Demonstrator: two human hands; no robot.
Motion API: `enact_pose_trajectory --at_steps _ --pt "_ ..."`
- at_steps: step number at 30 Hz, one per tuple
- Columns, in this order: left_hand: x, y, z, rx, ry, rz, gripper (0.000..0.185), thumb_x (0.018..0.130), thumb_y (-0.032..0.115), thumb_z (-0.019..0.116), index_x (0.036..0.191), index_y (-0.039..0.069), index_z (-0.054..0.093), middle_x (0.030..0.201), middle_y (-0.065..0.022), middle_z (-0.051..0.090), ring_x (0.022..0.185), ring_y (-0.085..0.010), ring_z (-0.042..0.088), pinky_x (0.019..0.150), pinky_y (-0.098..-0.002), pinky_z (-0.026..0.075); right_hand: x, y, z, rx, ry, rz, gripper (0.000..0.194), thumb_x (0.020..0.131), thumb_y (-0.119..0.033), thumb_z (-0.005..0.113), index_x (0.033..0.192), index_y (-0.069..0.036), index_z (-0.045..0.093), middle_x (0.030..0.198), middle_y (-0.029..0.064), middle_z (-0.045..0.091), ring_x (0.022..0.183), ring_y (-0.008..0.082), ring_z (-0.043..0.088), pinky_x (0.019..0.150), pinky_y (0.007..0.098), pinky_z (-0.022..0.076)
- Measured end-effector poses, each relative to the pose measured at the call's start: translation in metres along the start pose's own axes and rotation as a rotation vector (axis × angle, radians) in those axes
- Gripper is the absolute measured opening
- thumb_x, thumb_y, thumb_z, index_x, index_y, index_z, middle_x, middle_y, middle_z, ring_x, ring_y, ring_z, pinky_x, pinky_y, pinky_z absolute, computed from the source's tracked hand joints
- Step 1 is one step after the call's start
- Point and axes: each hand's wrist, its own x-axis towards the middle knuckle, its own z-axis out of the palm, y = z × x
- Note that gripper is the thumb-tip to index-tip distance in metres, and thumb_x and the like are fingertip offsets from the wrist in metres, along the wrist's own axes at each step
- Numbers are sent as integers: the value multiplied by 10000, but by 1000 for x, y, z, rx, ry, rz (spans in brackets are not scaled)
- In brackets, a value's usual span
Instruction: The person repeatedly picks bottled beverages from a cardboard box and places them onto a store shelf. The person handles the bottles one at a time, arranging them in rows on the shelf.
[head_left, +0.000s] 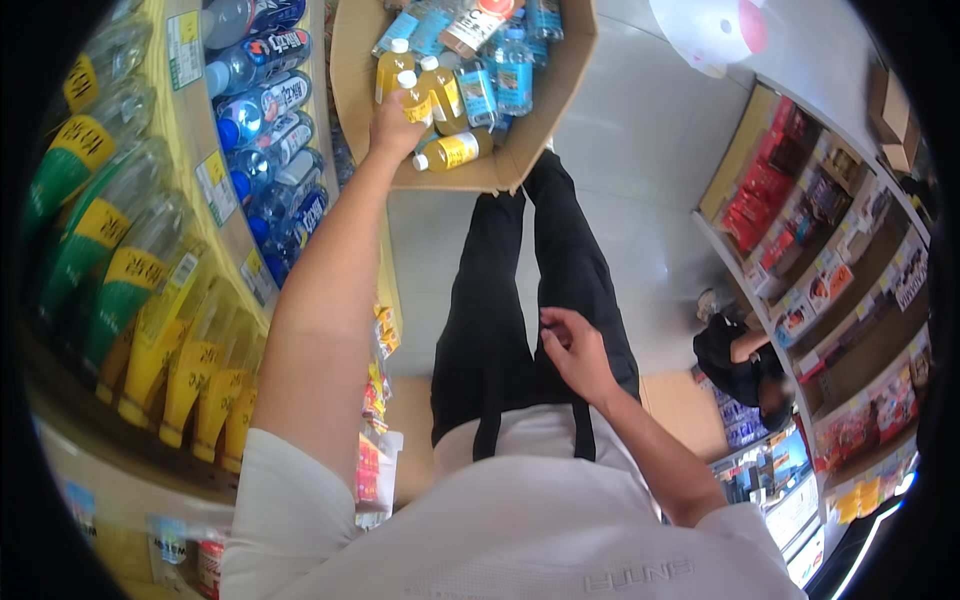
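Observation:
My left hand (397, 129) reaches into an open cardboard box (564, 97), its fingers around a bottle of yellow drink (415, 103) with a white cap. Two similar yellow bottles stand close by, one at the left (391, 69) and one at the right (444, 96). Another yellow bottle (457, 150) lies on its side near the box's front wall. Clear bottles with blue labels (514, 77) fill much of the rest. A bottle with a white and red label (474, 28) lies across them. My right hand (579, 352) hangs before my thigh, loosely curled and holding nothing.
Shelves at the left hold blue-capped bottles (259, 112) and green-and-yellow-labelled bottles (135, 262). Snack shelves (795, 202) stand at the right, with a person in dark clothes (739, 349) beside them. Grey tiled floor (637, 150) lies between.

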Motion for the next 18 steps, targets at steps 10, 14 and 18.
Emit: enact_pose_trajectory --at_steps 10,14,18 --pt "15 -12 24 -14 140 -72 961 638 256 922 1418 37 405 1299 -227 560 1221 -381 547 1037 -437 461 27 3 4 54 -22 58 272 928 -29 639 1191 41 623 1016 106 679 742 141 649 669 269 545" --pt "24 -10 26 11 196 -90 907 617 297 947 1320 13 449 1277 -225 578 1200 -372 563 1015 -437 470 29 5 0 56 -21 70 276 933 -28 633 1200 37 621 1024 108 681 739 140 651 650 268 549" --pt "14 17 19 -12 186 -145 791 612 241 946 1205 18 472 1161 -218 636 1086 -374 628 949 -430 513 30 3 -3 90 -33 153 295 946 -33 627 1237 12 621 1081 78 710 866 117 665 831 280 531"
